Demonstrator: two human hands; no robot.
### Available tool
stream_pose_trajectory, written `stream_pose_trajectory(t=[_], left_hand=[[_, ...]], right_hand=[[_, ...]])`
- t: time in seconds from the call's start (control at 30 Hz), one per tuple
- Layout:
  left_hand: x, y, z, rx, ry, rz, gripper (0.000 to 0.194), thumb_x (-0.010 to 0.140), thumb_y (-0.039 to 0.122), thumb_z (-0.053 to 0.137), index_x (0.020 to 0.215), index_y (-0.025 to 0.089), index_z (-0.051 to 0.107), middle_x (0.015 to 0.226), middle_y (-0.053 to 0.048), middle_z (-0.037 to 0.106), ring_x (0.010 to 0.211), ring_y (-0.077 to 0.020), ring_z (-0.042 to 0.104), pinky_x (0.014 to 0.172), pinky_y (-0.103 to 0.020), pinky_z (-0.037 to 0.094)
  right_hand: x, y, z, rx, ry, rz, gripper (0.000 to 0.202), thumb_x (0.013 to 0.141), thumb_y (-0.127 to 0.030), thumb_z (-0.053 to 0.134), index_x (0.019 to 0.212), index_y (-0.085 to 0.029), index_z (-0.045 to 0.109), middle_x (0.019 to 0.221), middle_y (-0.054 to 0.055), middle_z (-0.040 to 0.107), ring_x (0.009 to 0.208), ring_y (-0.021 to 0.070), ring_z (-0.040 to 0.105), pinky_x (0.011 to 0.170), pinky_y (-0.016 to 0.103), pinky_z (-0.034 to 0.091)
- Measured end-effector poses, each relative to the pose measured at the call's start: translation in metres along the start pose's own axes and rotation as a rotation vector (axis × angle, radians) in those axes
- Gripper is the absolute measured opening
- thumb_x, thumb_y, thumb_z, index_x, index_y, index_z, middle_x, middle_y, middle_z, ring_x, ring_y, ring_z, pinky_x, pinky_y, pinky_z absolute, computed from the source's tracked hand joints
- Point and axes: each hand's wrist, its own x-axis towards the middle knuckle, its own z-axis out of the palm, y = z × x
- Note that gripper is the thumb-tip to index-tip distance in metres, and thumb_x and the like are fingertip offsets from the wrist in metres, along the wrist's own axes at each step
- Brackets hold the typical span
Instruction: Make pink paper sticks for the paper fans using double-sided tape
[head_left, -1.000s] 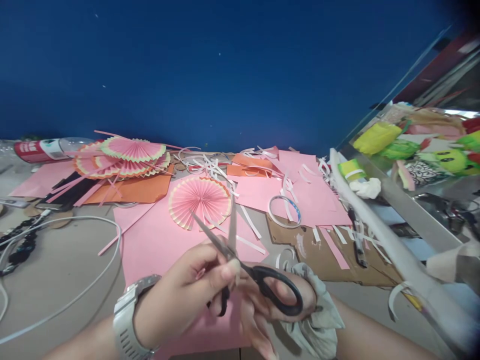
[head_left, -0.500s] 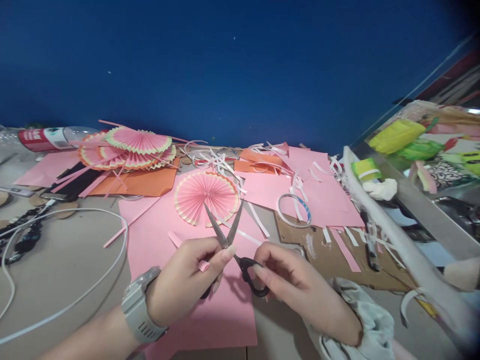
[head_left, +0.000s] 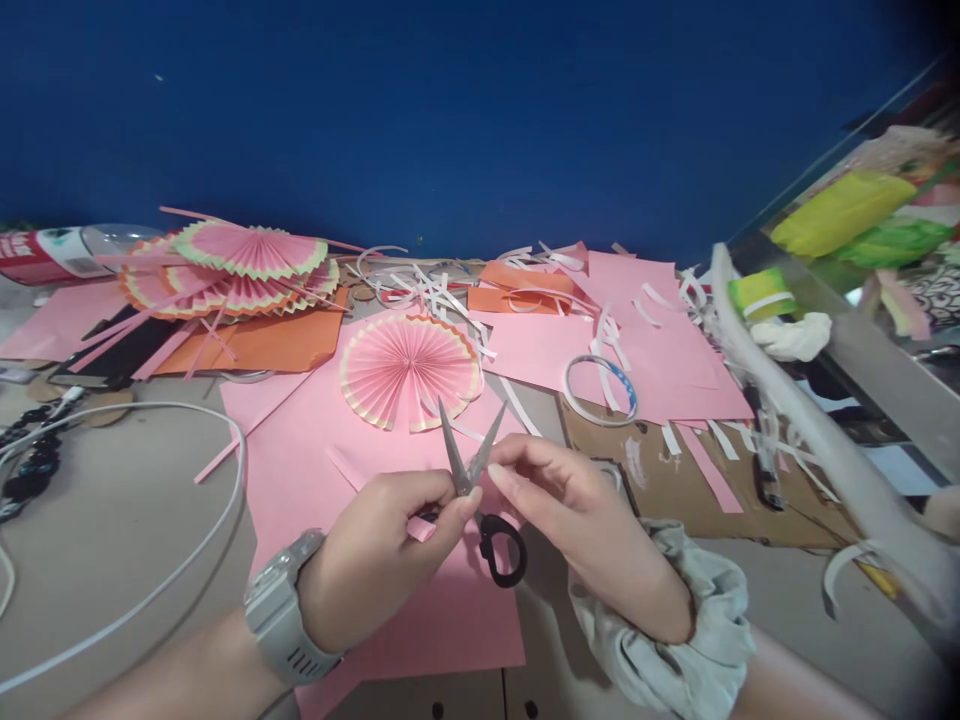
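My left hand (head_left: 390, 550), with a grey watch on its wrist, grips open scissors (head_left: 501, 552) near the pivot, blades pointing away from me. A rolled piece of pink paper (head_left: 421, 528) also sits in its grasp. My right hand (head_left: 562, 510) is beside the blades, thumb and index finger pinched together; whatever lies between them is too small to make out. Just beyond the blade tips lies a pleated pink paper rosette (head_left: 409, 370) with a cream and orange rim. Beneath it spreads a large pink sheet (head_left: 450, 625).
More rosettes (head_left: 251, 250) are piled at the back left beside a bottle (head_left: 60, 255). A white cable (head_left: 187, 575) loops at left. Pink sheets (head_left: 645, 345), a tape ring (head_left: 600, 390) and cardboard (head_left: 675, 490) lie right, near a clear bin (head_left: 900, 385).
My right hand has left the scissors' black handle and moved up beside the blades. My left hand still holds the scissors. The view has shifted slightly.
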Motion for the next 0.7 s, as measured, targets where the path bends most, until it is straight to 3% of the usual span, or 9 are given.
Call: stream_pose_trajectory(t=[0.23, 0.4, 0.7], left_hand=[[-0.001, -0.001, 0.003, 0.019, -0.041, 0.034, 0.036, 0.092, 0.033, 0.037, 0.059, 0.018, 0.035, 0.054, 0.006, 0.033, 0.051, -0.0084, 0.030, 0.048, -0.020, 0.026], [0.000, -0.006, 0.006, 0.050, -0.051, 0.042, 0.036, 0.092, 0.033, 0.035, 0.060, 0.019, 0.028, 0.055, 0.006, 0.026, 0.051, -0.0085, 0.025, 0.048, -0.022, 0.023], [-0.001, -0.008, 0.010, 0.032, -0.084, -0.009, 0.035, 0.093, 0.034, 0.034, 0.062, 0.018, 0.031, 0.058, 0.005, 0.025, 0.054, -0.0092, 0.024, 0.049, -0.023, 0.022]], right_hand=[[0.001, 0.004, 0.001, 0.095, 0.031, 0.121, 0.014, 0.082, -0.026, 0.058, 0.074, -0.016, 0.051, 0.062, -0.005, 0.049, 0.054, 0.0057, 0.045, 0.052, 0.018, 0.038], [0.001, 0.010, 0.001, 0.169, 0.020, 0.134, 0.016, 0.083, -0.022, 0.057, 0.070, -0.017, 0.049, 0.060, -0.006, 0.050, 0.055, 0.0045, 0.046, 0.052, 0.016, 0.036], [0.000, 0.014, 0.003, 0.134, 0.040, 0.136, 0.020, 0.087, -0.020, 0.051, 0.067, -0.017, 0.046, 0.055, -0.007, 0.049, 0.052, 0.0044, 0.045, 0.050, 0.015, 0.035]])
